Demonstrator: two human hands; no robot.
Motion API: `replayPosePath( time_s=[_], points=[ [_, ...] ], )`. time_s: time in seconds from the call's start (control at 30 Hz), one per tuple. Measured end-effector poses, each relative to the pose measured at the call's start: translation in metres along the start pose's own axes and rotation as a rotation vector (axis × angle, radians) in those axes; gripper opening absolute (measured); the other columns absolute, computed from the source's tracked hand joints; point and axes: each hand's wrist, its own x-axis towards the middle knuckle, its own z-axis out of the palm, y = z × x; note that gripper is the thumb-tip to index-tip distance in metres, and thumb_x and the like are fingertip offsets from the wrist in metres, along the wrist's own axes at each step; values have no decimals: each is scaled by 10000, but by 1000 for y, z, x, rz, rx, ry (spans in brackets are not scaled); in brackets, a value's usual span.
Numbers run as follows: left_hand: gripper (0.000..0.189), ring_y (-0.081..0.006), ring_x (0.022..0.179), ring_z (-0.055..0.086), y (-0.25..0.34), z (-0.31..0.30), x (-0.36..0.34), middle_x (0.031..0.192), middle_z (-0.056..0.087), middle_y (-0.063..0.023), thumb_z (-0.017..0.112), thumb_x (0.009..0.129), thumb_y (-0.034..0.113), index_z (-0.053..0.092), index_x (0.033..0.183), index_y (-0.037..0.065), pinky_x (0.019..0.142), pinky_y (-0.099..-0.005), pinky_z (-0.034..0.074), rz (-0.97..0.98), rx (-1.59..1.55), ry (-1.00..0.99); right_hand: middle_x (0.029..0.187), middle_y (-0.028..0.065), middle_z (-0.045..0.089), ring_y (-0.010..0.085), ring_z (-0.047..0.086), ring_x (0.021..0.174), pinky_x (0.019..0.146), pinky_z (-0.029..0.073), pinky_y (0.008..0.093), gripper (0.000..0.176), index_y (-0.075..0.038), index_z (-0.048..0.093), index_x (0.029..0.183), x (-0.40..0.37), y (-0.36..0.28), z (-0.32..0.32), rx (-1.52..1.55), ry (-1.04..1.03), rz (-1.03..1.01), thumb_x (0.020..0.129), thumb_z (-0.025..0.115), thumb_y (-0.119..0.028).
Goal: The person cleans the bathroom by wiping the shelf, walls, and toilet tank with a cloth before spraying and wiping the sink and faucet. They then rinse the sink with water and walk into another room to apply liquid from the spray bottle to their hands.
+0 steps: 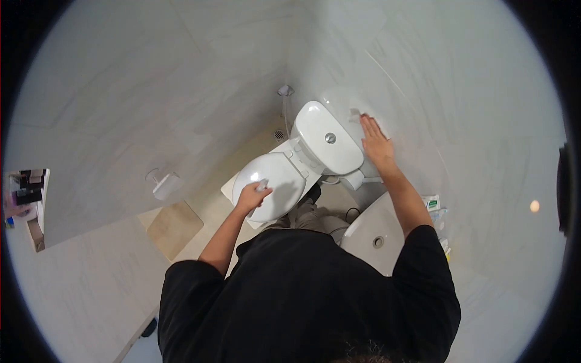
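Observation:
My left hand [253, 198] is closed around a small pale grey-white object [262, 184], just over the shut lid [279, 175] of a white toilet; its kind I cannot make out. Stretched out toward the tiled wall [417, 109] is my right hand [376, 145], fingers straight and close together. A small whitish patch [354, 114] shows on the wall by its fingertips; it may be a thin piece of material or a reflection. Between my hands stands the toilet tank [315, 124], with a round metal flush button [330, 138] on top.
A white washbasin [369, 236] is at the right, toiletries [433, 202] beside it. A hand sprayer [285, 91] hangs behind the toilet. On the left are a toilet paper holder [164, 183], a beige floor mat [172, 228] and a niche with bottles [27, 196]. A floor drain [278, 134] lies behind the toilet.

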Motion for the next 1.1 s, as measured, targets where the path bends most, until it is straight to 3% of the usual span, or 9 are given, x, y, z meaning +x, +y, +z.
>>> replayPosePath(
  time_s=[0.2, 0.3, 0.43, 0.5, 0.63, 0.77, 0.83, 0.9, 1.1],
  points=[
    [311, -120, 446, 521, -70, -10, -61, 569, 556, -29, 747, 852, 311, 644, 844, 18, 436, -290, 440, -146, -128, 81, 1629, -60, 189, 63, 273, 1450, 992, 452, 288, 836, -119, 143, 1569, 4, -2, 88, 5, -518, -16, 868, 589, -216],
    [306, -119, 444, 512, -72, -11, -67, 569, 551, -29, 742, 862, 305, 640, 849, 17, 434, -291, 430, -177, -168, 88, 1611, -35, 248, 56, 301, 1436, 965, 479, 316, 777, -114, 242, 1542, -3, 7, 93, 34, -392, -49, 848, 585, -187],
    [302, -108, 457, 516, -48, -13, -56, 576, 555, -26, 739, 866, 306, 648, 874, 17, 442, -282, 439, -103, -178, 87, 1524, 37, 409, 189, 347, 1428, 1005, 472, 384, 581, -152, 416, 1452, -16, 9, -54, -63, -7, 181, 896, 563, -238],
    [301, -103, 467, 521, -24, -11, -49, 583, 559, -24, 740, 865, 304, 649, 880, 17, 444, -277, 442, -65, -183, 93, 1516, 40, 417, 270, 326, 1439, 1053, 434, 456, 602, -179, 386, 1481, -14, 38, -78, -138, 342, 209, 913, 563, -275],
    [291, -91, 496, 537, 18, 0, -28, 611, 573, -17, 742, 862, 301, 655, 904, 27, 453, -262, 449, 41, -164, 52, 1524, 49, 406, 309, 318, 1439, 1091, 401, 450, 646, -171, 359, 1502, 1, 11, -154, -328, 489, 337, 902, 587, -245],
    [277, -89, 502, 544, 54, 16, -28, 614, 576, -16, 739, 863, 303, 665, 920, 43, 461, -260, 455, 115, -167, -31, 1601, -3, 271, 219, 274, 1467, 1136, 352, 369, 749, -154, 269, 1543, 29, -3, -64, 180, 247, 32, 872, 596, -220],
    [274, -89, 495, 541, 55, 26, -29, 605, 573, -17, 740, 863, 300, 665, 914, 42, 460, -263, 452, 134, -143, -44, 1616, -49, 229, 141, 231, 1479, 1114, 376, 339, 748, -148, 263, 1546, 21, -3, 13, 92, -116, -37, 867, 571, -208],
    [268, -89, 478, 534, 58, 29, -40, 584, 568, -18, 743, 864, 293, 663, 902, 40, 456, -269, 441, 160, -129, -58, 1616, -59, 226, 113, 216, 1480, 1088, 397, 315, 729, -143, 283, 1538, 2, 0, 82, -23, -108, -62, 866, 560, -188],
    [258, -81, 473, 527, 19, 21, -56, 579, 565, -5, 743, 866, 288, 667, 902, 44, 451, -259, 433, 107, -208, -32, 1581, -16, 318, 121, 314, 1437, 1069, 415, 347, 603, -118, 408, 1468, -7, 10, 34, -55, -187, -26, 870, 480, -103]
  ],
)
